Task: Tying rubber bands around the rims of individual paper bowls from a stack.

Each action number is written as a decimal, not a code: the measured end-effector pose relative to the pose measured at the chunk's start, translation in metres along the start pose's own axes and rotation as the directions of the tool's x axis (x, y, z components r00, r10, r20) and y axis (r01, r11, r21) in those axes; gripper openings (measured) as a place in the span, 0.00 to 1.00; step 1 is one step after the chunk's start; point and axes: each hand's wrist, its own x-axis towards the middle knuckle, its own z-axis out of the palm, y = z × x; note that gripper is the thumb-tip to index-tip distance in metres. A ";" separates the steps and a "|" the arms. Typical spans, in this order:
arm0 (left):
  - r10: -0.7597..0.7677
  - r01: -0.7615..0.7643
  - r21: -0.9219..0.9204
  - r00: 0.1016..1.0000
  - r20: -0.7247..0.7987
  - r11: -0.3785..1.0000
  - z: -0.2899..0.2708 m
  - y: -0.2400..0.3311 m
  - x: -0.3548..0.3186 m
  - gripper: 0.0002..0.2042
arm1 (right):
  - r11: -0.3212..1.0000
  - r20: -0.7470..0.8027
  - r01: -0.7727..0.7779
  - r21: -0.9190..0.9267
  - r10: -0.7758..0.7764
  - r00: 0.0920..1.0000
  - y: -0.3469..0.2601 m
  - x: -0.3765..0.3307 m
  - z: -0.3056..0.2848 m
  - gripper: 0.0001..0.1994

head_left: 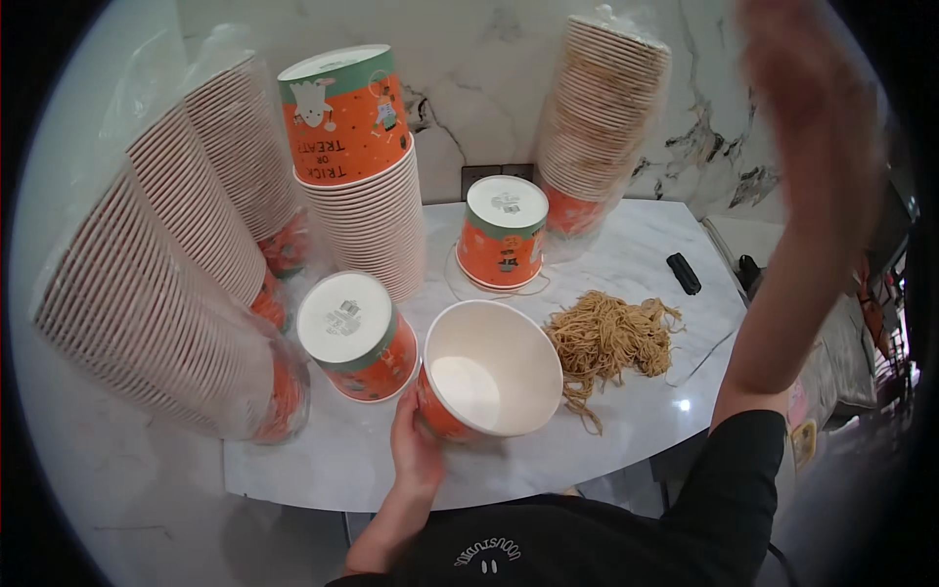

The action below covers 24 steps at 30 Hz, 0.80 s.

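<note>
We see the open cup (pixel 489 370) tilted on its side at the table's (pixel 626 421) front edge, gripped by the left hand (pixel 418 452), between an upturned cup (pixel 354 336) and a twine bundle (pixel 608 339), while the blurred right hand (pixel 817 117) is raised, its grip unclear.

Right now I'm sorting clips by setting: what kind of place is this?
Probably a home or small workshop corner used for hand assembly. Wrapped stacks of paper cups crowd a white marble-look table, a pile of tan cord lies there, and the left hand holds an orange paper bucket.
</note>
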 end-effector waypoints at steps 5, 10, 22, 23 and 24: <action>0.290 -0.261 0.262 0.954 -0.078 0.929 -0.003 0.001 -0.020 0.29 | 0.921 0.527 -0.371 0.120 0.258 0.810 0.006 -0.158 0.092 0.06; 0.431 -0.405 0.421 0.902 0.036 0.812 0.022 0.018 -0.058 0.29 | 0.736 0.627 -0.674 0.066 0.495 0.602 0.011 -0.207 0.078 0.07; 0.270 -0.782 0.354 0.245 0.931 -0.512 0.136 0.067 -0.057 0.20 | 0.849 0.671 -0.436 0.298 0.139 0.728 -0.048 -0.184 0.072 0.12; 0.250 -0.789 0.285 0.172 0.953 -0.545 0.139 0.070 -0.055 0.18 | 0.833 0.676 -0.461 0.307 0.151 0.722 -0.047 -0.186 0.072 0.12; 0.249 -0.790 0.283 0.170 0.953 -0.544 0.141 0.072 -0.055 0.18 | 0.802 0.660 -0.485 0.348 0.158 0.735 -0.045 -0.187 0.072 0.11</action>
